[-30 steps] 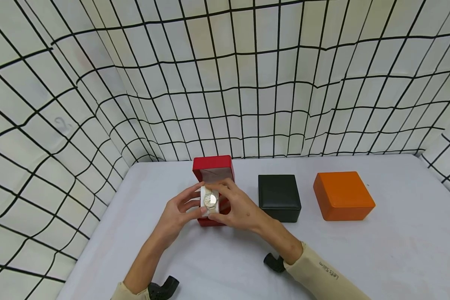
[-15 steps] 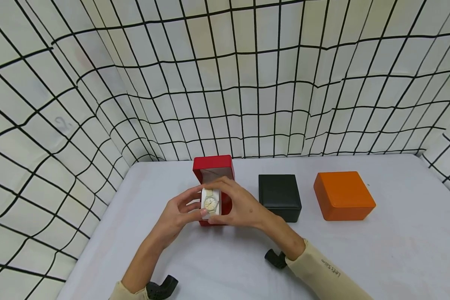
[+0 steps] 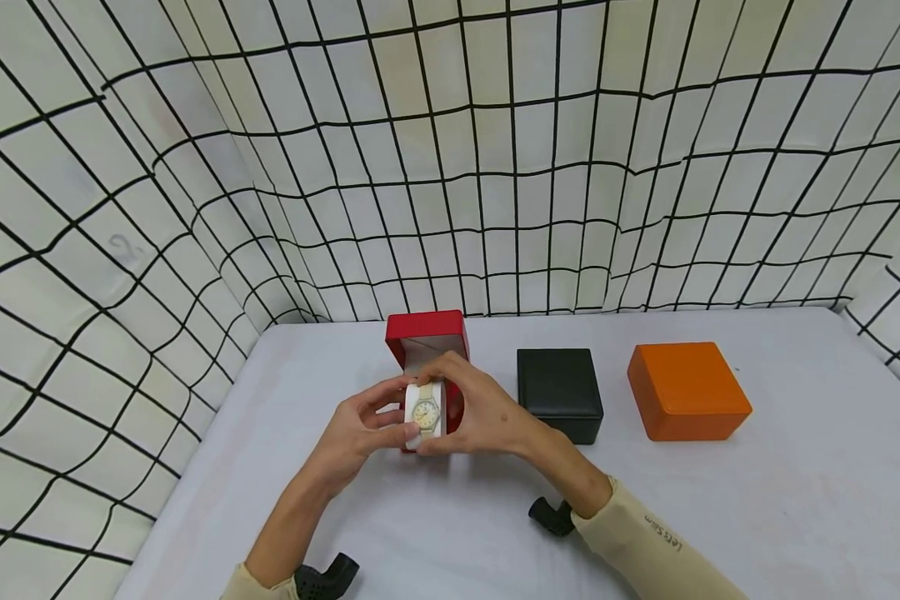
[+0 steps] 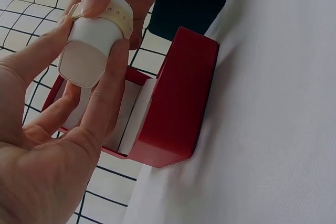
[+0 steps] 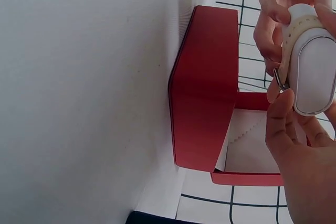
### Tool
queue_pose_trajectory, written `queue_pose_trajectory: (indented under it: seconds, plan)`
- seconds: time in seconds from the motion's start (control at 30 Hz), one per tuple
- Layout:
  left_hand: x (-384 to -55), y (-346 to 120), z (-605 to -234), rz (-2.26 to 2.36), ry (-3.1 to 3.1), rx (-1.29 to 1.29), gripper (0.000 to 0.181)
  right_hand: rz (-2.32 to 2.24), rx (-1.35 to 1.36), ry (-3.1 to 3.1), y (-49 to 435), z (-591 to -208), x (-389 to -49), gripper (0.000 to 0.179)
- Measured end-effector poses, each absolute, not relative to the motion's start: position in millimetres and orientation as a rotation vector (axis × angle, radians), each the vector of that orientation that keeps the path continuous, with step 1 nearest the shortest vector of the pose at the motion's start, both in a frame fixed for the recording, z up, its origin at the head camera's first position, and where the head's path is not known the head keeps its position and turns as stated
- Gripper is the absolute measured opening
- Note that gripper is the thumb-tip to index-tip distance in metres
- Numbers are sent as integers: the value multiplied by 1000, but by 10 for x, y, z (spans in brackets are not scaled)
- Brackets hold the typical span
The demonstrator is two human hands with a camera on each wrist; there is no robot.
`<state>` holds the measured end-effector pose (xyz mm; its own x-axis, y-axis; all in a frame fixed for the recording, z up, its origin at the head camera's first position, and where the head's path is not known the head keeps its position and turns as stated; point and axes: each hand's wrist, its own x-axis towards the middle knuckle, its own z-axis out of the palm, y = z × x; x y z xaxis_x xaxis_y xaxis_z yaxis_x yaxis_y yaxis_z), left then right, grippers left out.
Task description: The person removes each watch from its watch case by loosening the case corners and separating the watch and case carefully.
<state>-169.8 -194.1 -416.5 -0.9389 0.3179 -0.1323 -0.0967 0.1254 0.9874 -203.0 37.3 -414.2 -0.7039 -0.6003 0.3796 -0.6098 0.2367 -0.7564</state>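
A wristwatch (image 3: 425,414) with a pale cream strap is wrapped round a white watch cushion (image 4: 97,35). My left hand (image 3: 348,437) holds the cushion from the left, its fingers spread along that side. From the right, my right hand (image 3: 487,412) grips the same cushion between thumb and fingers. The dial faces up toward the head view. Behind and below the hands stands a red watch box (image 3: 435,323) with its lid raised; its pale lining shows in both wrist views. In the right wrist view the strap's metal buckle (image 5: 279,78) hangs beside the cushion.
To the right of the red box stand a closed black box (image 3: 558,383) and a closed orange box (image 3: 686,392). White cloth (image 3: 795,500) covers the table. Black netting (image 3: 495,192) over white walls closes off the back and sides.
The cushion with the watch has come slightly toward me and to the right, above the red box. Its tilt has changed, and the glare on the dial is gone. Both hands keep holding it.
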Motion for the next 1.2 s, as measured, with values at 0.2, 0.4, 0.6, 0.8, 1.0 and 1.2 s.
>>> queue_pose_trajectory:
  seconds: [0.2, 0.4, 0.6, 0.8, 1.0, 1.2]
  plan:
    - [-1695, -1933, -4173, 1886, 2084, 218, 70, 1527, 1204, -2464, 364, -4147, -2027, 73]
    - [-1684, -1933, -4169, 1882, 2110, 196, 68, 1520, 1193, -2499, 364, -4158, -2026, 72]
    - [-1687, -1916, -4172, 1913, 2132, 140, 66, 1479, 1154, -2528, 359, -4151, -1992, 75]
    - [-1688, -1904, -4166, 1973, 2138, 124, 64, 1459, 1115, -2506, 327, -4144, -1952, 75]
    - [-1695, -1916, -4176, 1975, 2144, 162, 63, 1438, 1101, -2487, 319, -4155, -1934, 73]
    - [-1702, -1930, -4195, 1932, 2176, 182, 62, 1396, 1105, -2508, 325, -4168, -1923, 72]
